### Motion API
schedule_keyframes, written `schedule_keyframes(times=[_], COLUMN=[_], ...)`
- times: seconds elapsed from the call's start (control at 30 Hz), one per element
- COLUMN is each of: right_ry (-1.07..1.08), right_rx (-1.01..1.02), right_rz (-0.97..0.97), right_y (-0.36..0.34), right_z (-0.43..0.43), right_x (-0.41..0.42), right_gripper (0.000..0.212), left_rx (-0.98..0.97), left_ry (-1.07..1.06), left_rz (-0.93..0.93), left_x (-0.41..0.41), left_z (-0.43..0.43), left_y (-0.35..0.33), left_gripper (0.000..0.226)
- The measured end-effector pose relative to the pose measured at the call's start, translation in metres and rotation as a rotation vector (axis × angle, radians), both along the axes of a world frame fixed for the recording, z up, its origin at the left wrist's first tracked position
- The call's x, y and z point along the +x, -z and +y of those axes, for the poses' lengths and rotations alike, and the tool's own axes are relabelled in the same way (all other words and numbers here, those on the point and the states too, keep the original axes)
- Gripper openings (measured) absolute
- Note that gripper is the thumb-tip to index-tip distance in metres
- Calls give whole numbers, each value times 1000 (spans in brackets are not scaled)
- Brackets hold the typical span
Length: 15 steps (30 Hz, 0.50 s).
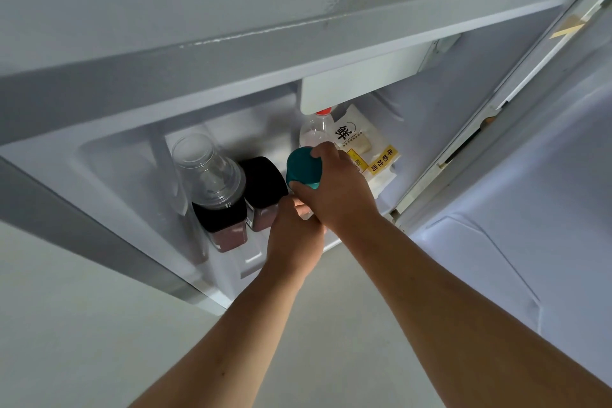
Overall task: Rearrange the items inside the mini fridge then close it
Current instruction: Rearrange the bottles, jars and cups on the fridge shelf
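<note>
The mini fridge (109, 172) stands open below me. Both my hands reach into its lower compartment. My right hand (337, 195) grips a container with a teal lid (303, 169) from above. My left hand (294, 238) is closed around the lower part of the same container, which my hands hide. To the left stand two black-lidded jars (265, 182) with reddish contents; an upturned clear plastic cup (208, 172) sits on the left jar. Behind are a clear bottle with a red cap (316, 131) and a white bread bag (364, 146) with yellow labels.
The fridge door (530, 175) hangs open at the right, its inner panel pale. A white box-shaped cover (361, 83) hangs under the fridge's top, above the bottle. Pale floor (82, 325) lies in front of the fridge.
</note>
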State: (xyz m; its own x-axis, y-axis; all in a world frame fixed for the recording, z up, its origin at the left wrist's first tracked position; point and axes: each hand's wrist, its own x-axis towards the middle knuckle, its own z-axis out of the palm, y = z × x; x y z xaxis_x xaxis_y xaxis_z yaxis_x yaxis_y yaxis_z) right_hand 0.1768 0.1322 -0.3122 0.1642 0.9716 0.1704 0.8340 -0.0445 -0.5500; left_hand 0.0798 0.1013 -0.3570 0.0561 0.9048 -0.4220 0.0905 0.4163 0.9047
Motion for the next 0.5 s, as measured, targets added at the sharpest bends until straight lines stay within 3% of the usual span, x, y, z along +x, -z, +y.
schedule_keyframes(times=[0.17,0.33,0.5], right_ry=[38,35,60], right_rx=[-16,-50,-87], right_rz=[49,123,59], right_y=[5,6,-7], right_z=[2,6,16], right_x=[-2,6,14], right_gripper=[65,69,71], left_rx=[7,-54,-77], left_ry=[38,124,123], left_rz=[-11,-13,29], left_x=[-2,2,5], left_z=[0,1,-1], left_y=[0,-5,-6], left_gripper=[39,61,55])
